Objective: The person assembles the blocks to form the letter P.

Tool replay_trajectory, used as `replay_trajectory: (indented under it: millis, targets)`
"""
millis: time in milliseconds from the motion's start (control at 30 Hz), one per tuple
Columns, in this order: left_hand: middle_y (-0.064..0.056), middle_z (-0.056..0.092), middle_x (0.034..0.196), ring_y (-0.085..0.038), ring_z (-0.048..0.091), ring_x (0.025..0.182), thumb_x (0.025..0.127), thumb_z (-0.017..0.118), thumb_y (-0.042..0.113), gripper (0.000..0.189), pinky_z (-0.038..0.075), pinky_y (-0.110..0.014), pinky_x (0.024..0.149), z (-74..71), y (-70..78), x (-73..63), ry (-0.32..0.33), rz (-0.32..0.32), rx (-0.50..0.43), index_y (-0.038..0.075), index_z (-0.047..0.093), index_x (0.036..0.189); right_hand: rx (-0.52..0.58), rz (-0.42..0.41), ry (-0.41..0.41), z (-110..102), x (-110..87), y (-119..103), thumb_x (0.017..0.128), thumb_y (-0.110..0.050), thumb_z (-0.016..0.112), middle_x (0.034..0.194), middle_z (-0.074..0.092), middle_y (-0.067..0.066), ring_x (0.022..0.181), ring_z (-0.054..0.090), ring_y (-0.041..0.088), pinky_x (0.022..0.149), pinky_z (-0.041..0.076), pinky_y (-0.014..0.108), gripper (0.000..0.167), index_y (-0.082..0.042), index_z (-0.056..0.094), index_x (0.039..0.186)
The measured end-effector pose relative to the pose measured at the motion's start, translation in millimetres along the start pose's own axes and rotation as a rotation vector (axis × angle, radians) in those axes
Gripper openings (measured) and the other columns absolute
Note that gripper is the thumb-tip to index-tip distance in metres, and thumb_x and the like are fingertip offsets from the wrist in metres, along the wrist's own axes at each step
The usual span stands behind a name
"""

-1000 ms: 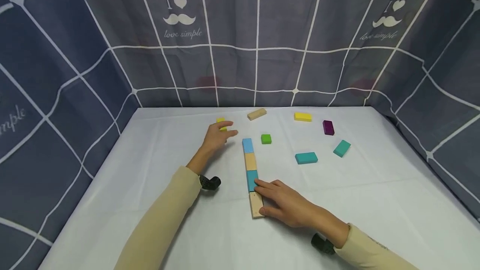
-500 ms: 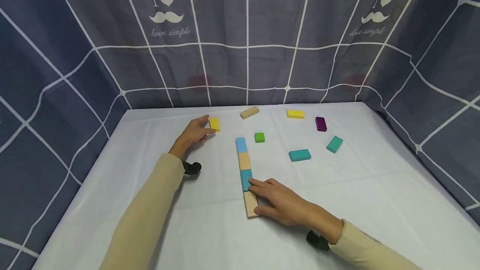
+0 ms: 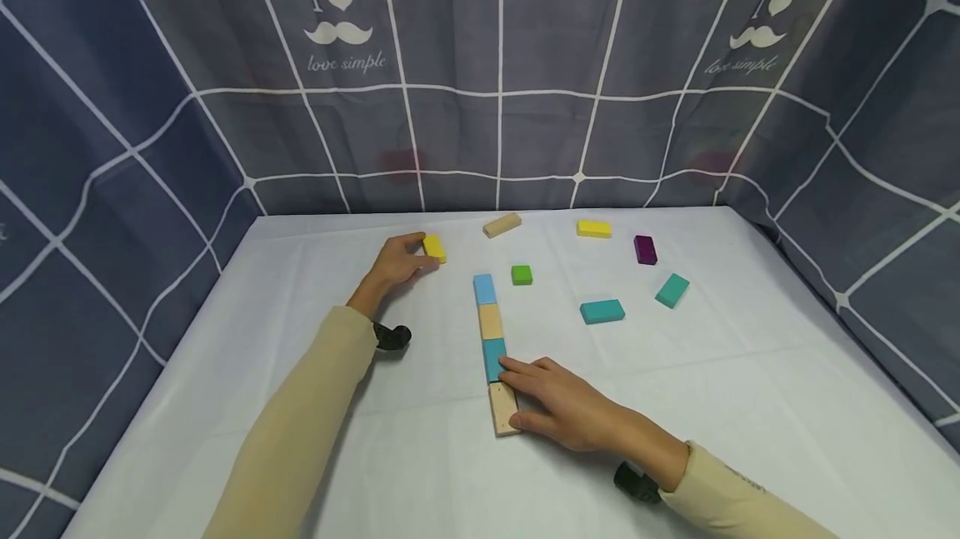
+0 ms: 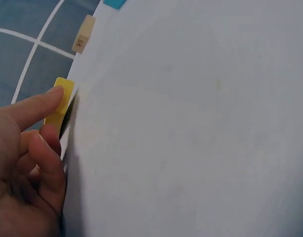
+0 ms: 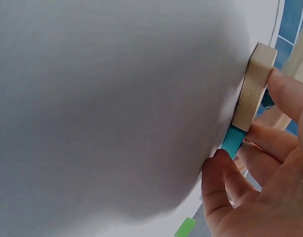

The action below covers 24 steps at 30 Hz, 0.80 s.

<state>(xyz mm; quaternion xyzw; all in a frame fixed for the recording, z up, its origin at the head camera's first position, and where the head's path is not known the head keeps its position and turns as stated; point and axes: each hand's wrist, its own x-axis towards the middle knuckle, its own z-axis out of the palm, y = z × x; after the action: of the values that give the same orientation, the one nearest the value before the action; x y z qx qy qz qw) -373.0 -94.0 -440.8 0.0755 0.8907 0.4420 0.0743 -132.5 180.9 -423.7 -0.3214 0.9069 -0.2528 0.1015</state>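
Observation:
In the head view, my left hand [image 3: 399,261] is at a yellow block [image 3: 434,249] near the far edge, pinching it between thumb and forefinger. The left wrist view has that yellow block [image 4: 58,101] with a fingertip on its face and the other fingers curled below. My right hand [image 3: 564,404] rests against a row of blocks, its fingertips on a blue block [image 3: 493,358] and its thumb at the edge of a pale wooden block [image 3: 503,410]. A tan block [image 3: 491,321] and a light blue block [image 3: 484,289] continue the row end to end.
Beyond the row lie a green block [image 3: 522,275] and a wooden block [image 3: 502,225]. To the right are another yellow block [image 3: 593,229], a purple block [image 3: 645,250] and two teal blocks, one nearer [image 3: 602,311] and one farther [image 3: 672,291]. A grid-patterned curtain [image 3: 450,139] encloses the white table [image 3: 420,456].
My left hand has moved left and closed its fingertips on the yellow block, which has turned slightly. The right hand has stayed at the row. The head view has shifted a little.

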Motion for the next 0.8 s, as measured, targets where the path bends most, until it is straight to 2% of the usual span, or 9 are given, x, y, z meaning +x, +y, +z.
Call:
replay_trajectory:
  millis: [67, 100, 167, 233, 300, 333, 433, 633, 800]
  targets:
    - [-0.018, 0.047, 0.146, -0.025, 0.055, 0.108, 0.086, 0.078, 0.025, 0.073, 0.048, -0.027, 0.078, 4.5, 5.5, -0.4, -0.003, -0.005, -0.007, 0.007, 0.045, 0.148, -0.001, 0.004, 0.0, 0, -0.2, 0, 0.1, -0.036, 0.059, 0.157, 0.034, 0.005, 0.133, 0.041, 0.021, 0.105, 0.038, 0.042, 0.057, -0.005, 0.047, 0.146]
    - [-0.016, 0.043, 0.15, -0.023, 0.055, 0.107, 0.086, 0.078, 0.025, 0.073, 0.048, -0.027, 0.076, 7.2, 8.6, 0.2, -0.012, -0.003, -0.02, 0.007, 0.045, 0.148, -0.002, 0.004, 0.001, 1, -0.2, 0, 0.1, -0.036, 0.06, 0.157, 0.034, 0.004, 0.133, 0.041, 0.021, 0.105, 0.038, 0.042, 0.057, -0.005, 0.047, 0.146]
    - [-0.015, 0.051, 0.142, -0.017, 0.061, 0.094, 0.086, 0.078, 0.024, 0.072, 0.049, -0.027, 0.068, 13.7, 16.9, 0.6, -0.039, -0.007, -0.052, 0.007, 0.045, 0.148, -0.002, 0.005, 0.002, 1, 0.0, 1, 0.1, -0.036, 0.06, 0.158, 0.034, 0.004, 0.133, 0.041, 0.02, 0.106, 0.038, 0.042, 0.057, -0.006, 0.047, 0.146]
    - [-0.014, 0.062, 0.12, -0.013, 0.061, 0.069, 0.087, 0.077, 0.022, 0.072, 0.047, -0.024, 0.06, 20.0, 25.4, 0.9, -0.072, -0.01, -0.079, 0.008, 0.045, 0.149, 0.0, 0.006, 0.002, 2, 0.5, 2, 0.1, -0.036, 0.06, 0.158, 0.034, 0.003, 0.133, 0.041, 0.02, 0.106, 0.038, 0.042, 0.057, -0.006, 0.047, 0.147]
    - [-0.01, 0.064, 0.094, -0.009, 0.048, 0.048, 0.087, 0.078, 0.021, 0.072, 0.039, -0.021, 0.049, 25.8, 31.2, 1.2, -0.107, -0.005, -0.099, 0.008, 0.044, 0.149, 0.0, 0.003, 0.0, 3, 1.2, 2, 0.1, -0.036, 0.059, 0.158, 0.033, 0.003, 0.133, 0.041, 0.019, 0.106, 0.038, 0.042, 0.057, -0.006, 0.047, 0.147]
    - [-0.009, 0.062, 0.084, -0.009, 0.048, 0.048, 0.087, 0.078, 0.02, 0.072, 0.039, -0.021, 0.048, 28.5, 33.6, 0.7, -0.12, -0.003, -0.103, 0.008, 0.043, 0.149, 0.001, 0.002, -0.001, 3, 1.5, 2, 0.1, -0.036, 0.059, 0.158, 0.033, 0.003, 0.133, 0.041, 0.019, 0.106, 0.038, 0.042, 0.057, -0.006, 0.047, 0.147]
    - [-0.008, 0.06, 0.077, -0.009, 0.049, 0.048, 0.087, 0.078, 0.02, 0.072, 0.041, -0.02, 0.049, 34.5, 35.7, -0.2, -0.151, 0.013, -0.094, 0.006, 0.043, 0.149, 0.001, -0.001, -0.006, 4, 2.2, 2, 0.1, -0.036, 0.059, 0.158, 0.034, 0.003, 0.133, 0.041, 0.019, 0.106, 0.038, 0.041, 0.057, -0.006, 0.046, 0.147]
    - [-0.016, 0.064, 0.11, -0.009, 0.051, 0.052, 0.088, 0.076, 0.022, 0.07, 0.042, -0.02, 0.051, 42.2, 37.3, -2.6, -0.173, 0.032, -0.055, 0.008, 0.044, 0.149, -0.009, 0.007, -0.012, 3, 1.5, 1, 0.1, -0.036, 0.059, 0.158, 0.034, 0.003, 0.133, 0.041, 0.019, 0.105, 0.039, 0.041, 0.057, -0.006, 0.046, 0.147]
    - [-0.014, 0.051, 0.142, -0.009, 0.052, 0.054, 0.087, 0.078, 0.023, 0.07, 0.041, -0.02, 0.053, 46.1, 43.7, -3.1, -0.185, 0.04, -0.008, 0.009, 0.047, 0.148, -0.006, 0.009, -0.014, 2, 0.8, 1, 0.1, -0.035, 0.06, 0.158, 0.034, 0.003, 0.133, 0.041, 0.019, 0.105, 0.039, 0.041, 0.057, -0.006, 0.046, 0.147]
